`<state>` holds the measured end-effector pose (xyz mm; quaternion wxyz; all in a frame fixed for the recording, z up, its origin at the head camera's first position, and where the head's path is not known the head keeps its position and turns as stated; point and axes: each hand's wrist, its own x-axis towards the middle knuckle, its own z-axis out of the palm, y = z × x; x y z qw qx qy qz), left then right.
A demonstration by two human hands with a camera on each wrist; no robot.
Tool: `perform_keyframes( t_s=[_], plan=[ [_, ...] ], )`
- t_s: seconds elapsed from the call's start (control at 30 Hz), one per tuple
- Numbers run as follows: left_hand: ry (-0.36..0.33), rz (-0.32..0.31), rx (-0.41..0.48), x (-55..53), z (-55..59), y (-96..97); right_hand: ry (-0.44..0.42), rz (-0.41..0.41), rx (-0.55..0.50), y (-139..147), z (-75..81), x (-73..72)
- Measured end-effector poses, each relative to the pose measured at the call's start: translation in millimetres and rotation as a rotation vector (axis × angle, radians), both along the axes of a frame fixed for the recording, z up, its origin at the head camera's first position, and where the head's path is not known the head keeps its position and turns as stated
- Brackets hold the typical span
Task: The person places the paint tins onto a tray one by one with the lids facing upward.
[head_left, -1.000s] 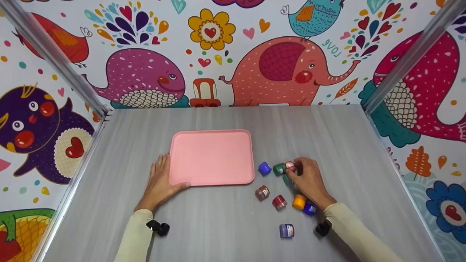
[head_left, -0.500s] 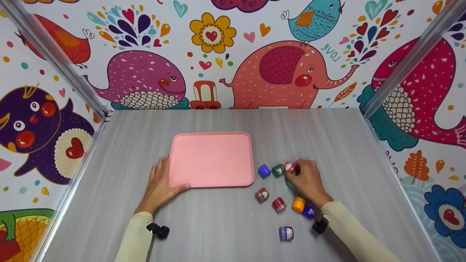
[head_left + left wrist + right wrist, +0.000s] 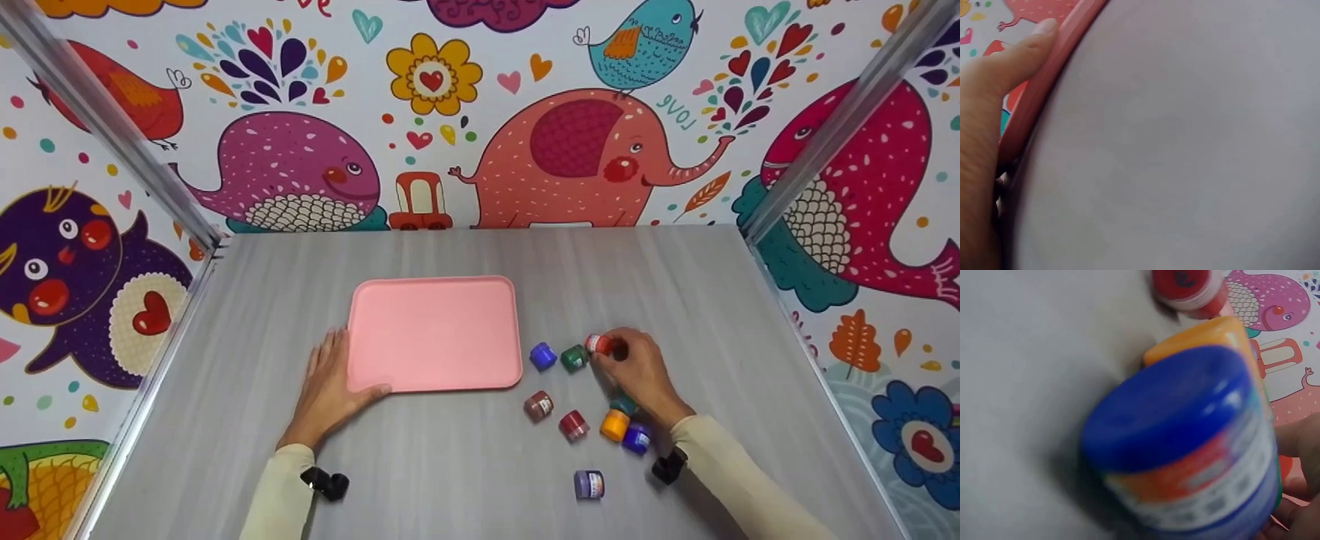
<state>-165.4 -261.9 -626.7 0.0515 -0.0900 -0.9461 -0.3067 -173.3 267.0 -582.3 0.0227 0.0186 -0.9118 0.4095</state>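
My right hand (image 3: 636, 367) pinches a small red paint jar (image 3: 598, 344) between thumb and fingers. A dark green paint jar (image 3: 574, 358) lies right beside it, with a blue one (image 3: 543, 356) further left. Just below the hand is a teal paint jar (image 3: 622, 405), partly covered by an orange one (image 3: 614, 425). In the right wrist view a blue-capped jar (image 3: 1168, 416) fills the foreground and the fingers show at the right edge. My left hand (image 3: 328, 390) rests at the near left corner of a pink tray (image 3: 435, 391), fingers straight along its side, thumb (image 3: 1022, 59) on the rim.
More paint jars lie nearer the person: a brown one (image 3: 538, 406), a dark red one (image 3: 574, 425), a dark blue one (image 3: 637, 439) and a purple one (image 3: 589, 484). Behind the grey table (image 3: 450, 472) stands a wall (image 3: 517, 45) printed with cartoon animals.
The teal jar has rolled from under my right hand toward the person, up to the orange jar. The red jar has shifted slightly away from the dark green one. My left hand stays at the tray.
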Motion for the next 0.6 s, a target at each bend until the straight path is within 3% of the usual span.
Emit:
perform_keyframes(
  t_s=[0.33,0.6],
  plan=[
    [-0.001,0.010,0.004,1.2,0.3,-1.0,-0.018,-0.015,-0.127,-11.0,3.1,-9.3],
    [0.010,0.002,0.005,0.6,-1.0,0.1,0.006,0.000,-0.128,-19.8,1.2,-15.3]
  ],
)
